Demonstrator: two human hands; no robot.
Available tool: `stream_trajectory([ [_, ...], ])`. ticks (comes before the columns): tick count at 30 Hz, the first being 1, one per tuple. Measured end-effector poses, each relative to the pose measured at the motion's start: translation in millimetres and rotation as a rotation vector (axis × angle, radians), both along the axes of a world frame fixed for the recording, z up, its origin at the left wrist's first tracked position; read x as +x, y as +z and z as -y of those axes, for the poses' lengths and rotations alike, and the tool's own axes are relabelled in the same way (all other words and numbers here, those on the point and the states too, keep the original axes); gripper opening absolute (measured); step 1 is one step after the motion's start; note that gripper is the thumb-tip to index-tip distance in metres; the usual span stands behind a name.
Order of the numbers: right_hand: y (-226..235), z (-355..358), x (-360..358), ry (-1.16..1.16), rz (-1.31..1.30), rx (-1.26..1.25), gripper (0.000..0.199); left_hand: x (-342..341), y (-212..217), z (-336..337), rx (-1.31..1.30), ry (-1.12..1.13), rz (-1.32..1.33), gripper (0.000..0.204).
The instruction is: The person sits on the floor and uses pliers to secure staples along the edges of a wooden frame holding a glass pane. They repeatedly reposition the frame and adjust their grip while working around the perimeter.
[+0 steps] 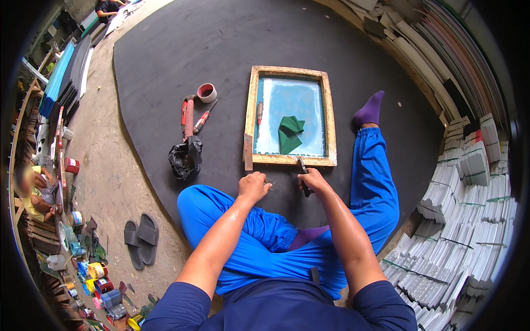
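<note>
My right hand [313, 181] grips dark-handled pliers [303, 175] just at the near edge of a wooden screen frame [331, 124]. Closed and resting on the black mat, my left hand [253, 187] has its fingers curled; what they hold, if anything, is hidden. Tiny thin bits [271, 183] lie beside those fingers. Stretched in the frame is a blue-white mesh [276, 94], with a crumpled green cloth [290, 134] on it. A small red-handled tool [259, 112] lies along the frame's left inner side. A brownish flat strip [248, 152] overlaps its near left corner.
On the black mat [165, 49], left of the frame, lie a tape roll [207, 93], a red-handled screwdriver [204, 118], a hammer-like red tool [189, 117] and a black plastic bag [185, 158]. Paper stacks [441, 243] line the right. Sandals [141, 241] and another person [38, 190] are left.
</note>
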State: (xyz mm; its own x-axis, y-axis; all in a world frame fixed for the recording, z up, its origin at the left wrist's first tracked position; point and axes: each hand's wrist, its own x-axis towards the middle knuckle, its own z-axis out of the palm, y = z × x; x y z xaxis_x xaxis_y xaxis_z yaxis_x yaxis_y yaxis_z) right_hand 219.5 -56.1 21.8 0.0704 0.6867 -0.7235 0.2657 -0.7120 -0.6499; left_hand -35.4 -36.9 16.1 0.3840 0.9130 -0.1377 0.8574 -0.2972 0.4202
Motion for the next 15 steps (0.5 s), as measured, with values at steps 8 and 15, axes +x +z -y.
stream_trajectory([
  [8, -10, -10, -2, 0.020, 0.057, 0.041, 0.016, 3, -12, -1, 0.046, -0.013, 0.079, 0.025],
  [15, -33, -3, -15, 0.085, 0.499, 0.195, 0.022, 13, -12, -6, 0.283, -0.052, 0.123, 0.028],
])
